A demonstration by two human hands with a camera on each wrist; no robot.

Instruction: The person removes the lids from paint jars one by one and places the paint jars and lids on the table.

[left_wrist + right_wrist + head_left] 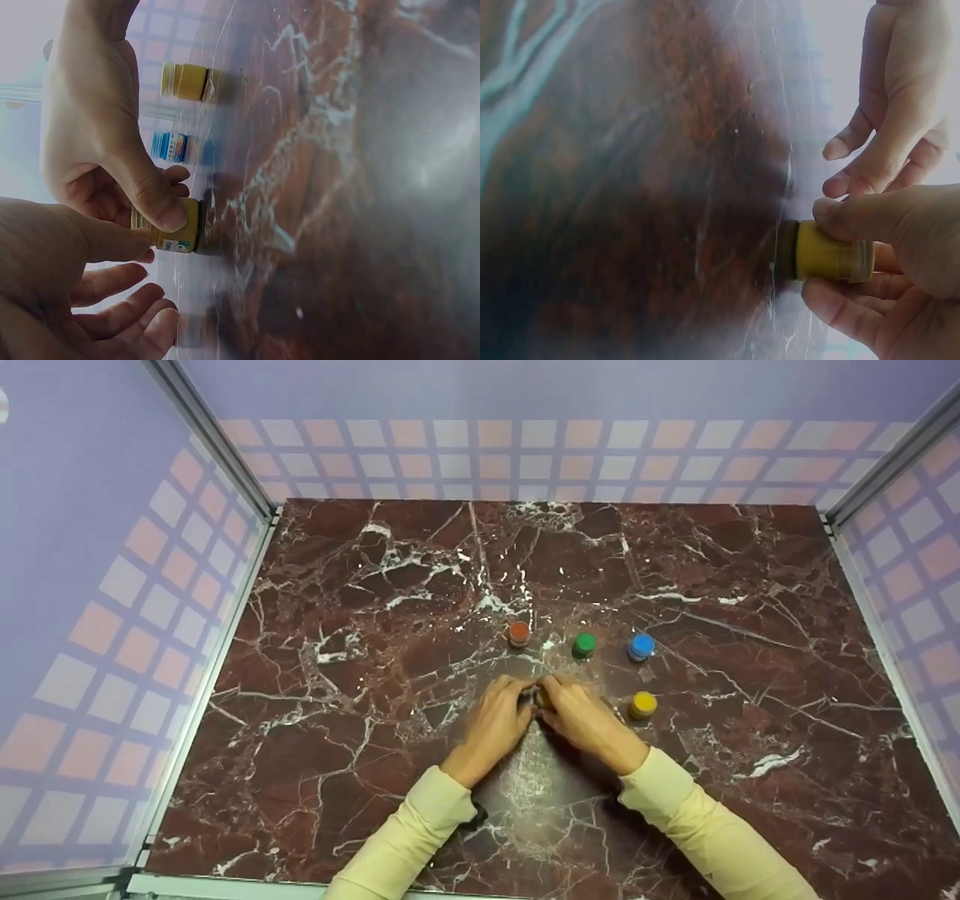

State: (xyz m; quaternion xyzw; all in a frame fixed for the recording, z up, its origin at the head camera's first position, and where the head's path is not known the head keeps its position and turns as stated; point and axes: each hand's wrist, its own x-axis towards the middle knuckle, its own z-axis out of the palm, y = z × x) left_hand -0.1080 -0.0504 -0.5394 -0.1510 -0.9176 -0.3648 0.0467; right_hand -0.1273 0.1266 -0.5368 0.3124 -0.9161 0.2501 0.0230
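At centre of the marble table [315, 607], right hand [581, 720] pinches a small yellow jar [825, 255]; left hand [495, 724], fingers loosely curled, touches it.

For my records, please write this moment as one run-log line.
left hand: touches jar | right hand: pinches ochre jar | jar: on table | nearby: red, green, blue, yellow jars
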